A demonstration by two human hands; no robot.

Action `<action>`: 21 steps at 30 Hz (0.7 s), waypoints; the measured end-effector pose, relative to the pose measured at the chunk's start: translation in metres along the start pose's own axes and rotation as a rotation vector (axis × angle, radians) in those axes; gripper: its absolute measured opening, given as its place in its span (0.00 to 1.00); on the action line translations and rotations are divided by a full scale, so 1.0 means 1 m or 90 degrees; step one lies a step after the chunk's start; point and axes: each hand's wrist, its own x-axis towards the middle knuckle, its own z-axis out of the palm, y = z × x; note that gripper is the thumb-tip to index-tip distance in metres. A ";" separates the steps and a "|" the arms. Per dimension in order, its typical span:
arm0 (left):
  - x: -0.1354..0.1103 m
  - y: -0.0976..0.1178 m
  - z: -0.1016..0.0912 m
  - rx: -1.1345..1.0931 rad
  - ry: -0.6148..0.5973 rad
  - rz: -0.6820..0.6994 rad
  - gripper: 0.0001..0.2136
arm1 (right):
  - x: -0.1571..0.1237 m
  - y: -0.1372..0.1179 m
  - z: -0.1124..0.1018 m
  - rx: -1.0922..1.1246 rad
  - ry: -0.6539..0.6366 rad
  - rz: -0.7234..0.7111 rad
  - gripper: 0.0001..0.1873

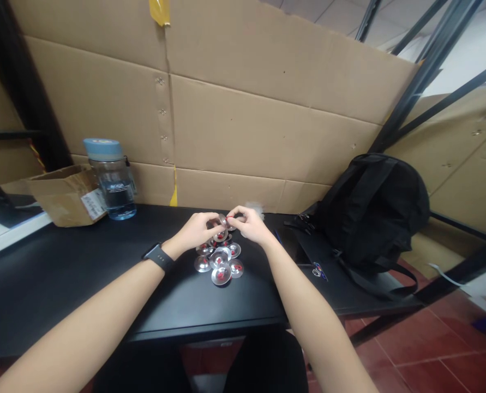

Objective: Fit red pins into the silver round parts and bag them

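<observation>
My left hand (198, 231), with a dark watch (158, 257) on its wrist, grips a small silver finger cymbal (222, 220) by its edge. My right hand (249, 225) pinches the red cord (229, 218) at the middle of the same cymbal. Fingers partly hide this cymbal. Below and in front of both hands lies a loose pile of several more finger cymbals (221, 274), shiny domed discs with red cords at their centres, some overlapping.
On the black table (161, 305), a blue-lidded water bottle (114, 183) and an open cardboard box (69, 199) stand at the left. A black backpack (373, 213) rests at the right, near a keyring (318, 271). A cardboard wall (267, 131) rises behind.
</observation>
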 end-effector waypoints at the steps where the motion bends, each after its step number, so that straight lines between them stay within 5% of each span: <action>1: 0.000 0.001 0.001 0.002 0.017 0.001 0.15 | -0.001 -0.001 0.004 0.011 -0.014 -0.001 0.15; 10: 0.002 -0.005 -0.008 0.177 0.022 0.084 0.12 | -0.002 0.005 0.004 -0.048 -0.032 -0.006 0.20; 16: -0.001 -0.050 -0.032 0.316 -0.013 -0.031 0.13 | -0.003 0.022 -0.030 -0.341 0.057 0.031 0.12; 21: -0.003 -0.078 -0.035 0.298 -0.040 -0.028 0.14 | -0.004 0.043 -0.053 -0.459 -0.005 0.124 0.14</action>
